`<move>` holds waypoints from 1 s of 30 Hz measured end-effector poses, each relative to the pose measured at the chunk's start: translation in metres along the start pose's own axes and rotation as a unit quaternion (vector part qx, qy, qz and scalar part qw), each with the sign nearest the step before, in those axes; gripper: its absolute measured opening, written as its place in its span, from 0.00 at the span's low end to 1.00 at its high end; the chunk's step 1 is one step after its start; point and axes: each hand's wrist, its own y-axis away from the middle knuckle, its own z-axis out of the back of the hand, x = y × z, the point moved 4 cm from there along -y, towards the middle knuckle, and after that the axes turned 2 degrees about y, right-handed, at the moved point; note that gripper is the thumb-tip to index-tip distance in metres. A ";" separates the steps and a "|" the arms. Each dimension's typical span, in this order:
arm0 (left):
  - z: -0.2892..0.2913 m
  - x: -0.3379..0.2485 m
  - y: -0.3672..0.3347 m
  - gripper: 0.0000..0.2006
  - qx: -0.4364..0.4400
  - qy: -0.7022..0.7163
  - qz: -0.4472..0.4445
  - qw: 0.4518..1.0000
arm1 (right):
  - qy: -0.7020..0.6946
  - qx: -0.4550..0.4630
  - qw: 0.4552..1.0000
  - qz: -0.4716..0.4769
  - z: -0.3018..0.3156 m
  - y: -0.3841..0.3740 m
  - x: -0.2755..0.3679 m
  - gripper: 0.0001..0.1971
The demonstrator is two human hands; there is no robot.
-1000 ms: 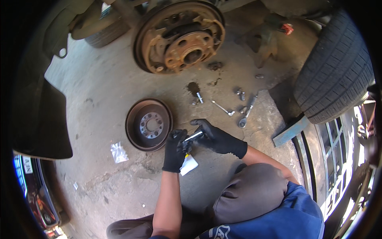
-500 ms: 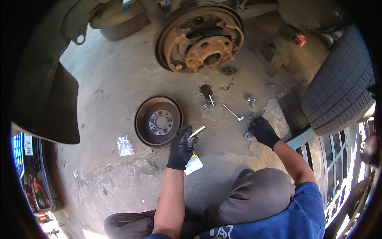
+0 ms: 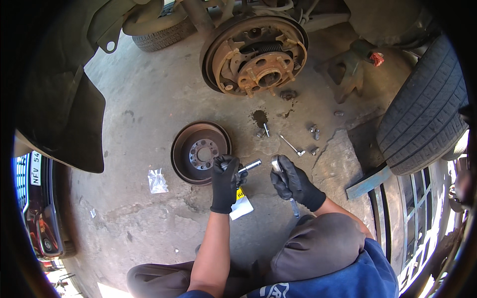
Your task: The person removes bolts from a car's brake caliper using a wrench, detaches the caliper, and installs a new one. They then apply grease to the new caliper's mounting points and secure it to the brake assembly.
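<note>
In my black-gloved left hand (image 3: 226, 181) is a shiny metal cylinder (image 3: 250, 166), pointing toward my other hand. A yellow and white packet (image 3: 241, 204) shows just below that hand; whether the hand holds it I cannot tell. My gloved right hand (image 3: 297, 185) is closed around a ratchet wrench, its silver head (image 3: 276, 165) up and its bluish handle end (image 3: 295, 209) sticking out below. A gap separates the two tools. Close to my left hand, a rusty brake drum (image 3: 175, 158) lies on the ground with its open side up.
Ahead hangs an exposed drum brake assembly (image 3: 269, 78) with its hub. A silver wrench (image 3: 289, 144), a short metal rod (image 3: 266, 130) and small metal parts (image 3: 314, 132) lie on the concrete. At right stand a tyre (image 3: 422, 114) and a jack stand (image 3: 348, 72). A plastic bag (image 3: 158, 181) lies left.
My right hand has lifted the ratchet wrench off the ground and brought it left, near my left hand. The left hand still holds the metal cylinder, now turned flatter.
</note>
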 end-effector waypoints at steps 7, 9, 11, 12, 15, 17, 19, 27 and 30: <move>0.000 -0.004 0.006 0.07 0.001 -0.091 -0.095 0.991 | -0.123 0.114 0.985 -0.032 -0.019 -0.015 -0.011 0.37; -0.005 -0.014 0.007 0.07 -0.010 -0.212 -0.274 0.938 | -0.165 0.169 0.971 -0.044 -0.023 -0.012 -0.015 0.38; -0.007 -0.011 0.008 0.08 -0.026 -0.209 -0.303 0.930 | -0.094 0.140 0.986 -0.013 -0.021 -0.012 -0.018 0.38; -0.006 -0.006 0.008 0.08 -0.034 -0.153 -0.251 0.955 | -0.001 0.090 0.996 0.027 -0.018 -0.014 -0.017 0.38; -0.007 0.004 0.009 0.08 -0.066 -0.056 -0.169 0.982 | 0.085 -0.038 0.992 0.090 -0.010 -0.020 -0.015 0.35; -0.009 0.010 0.007 0.07 -0.077 -0.001 -0.139 0.987 | 0.064 -0.099 0.986 0.120 -0.006 -0.026 -0.015 0.32; -0.008 0.017 0.004 0.07 -0.078 0.065 -0.104 0.989 | 0.108 -0.116 0.982 0.099 -0.006 -0.029 -0.017 0.27; 0.012 0.074 0.007 0.07 0.022 0.173 0.298 0.938 | 0.564 -0.114 0.664 0.477 -0.035 -0.006 0.033 0.19; 0.018 0.068 0.003 0.12 0.127 0.210 0.357 0.901 | 0.641 -0.066 0.586 0.491 -0.028 -0.013 0.044 0.21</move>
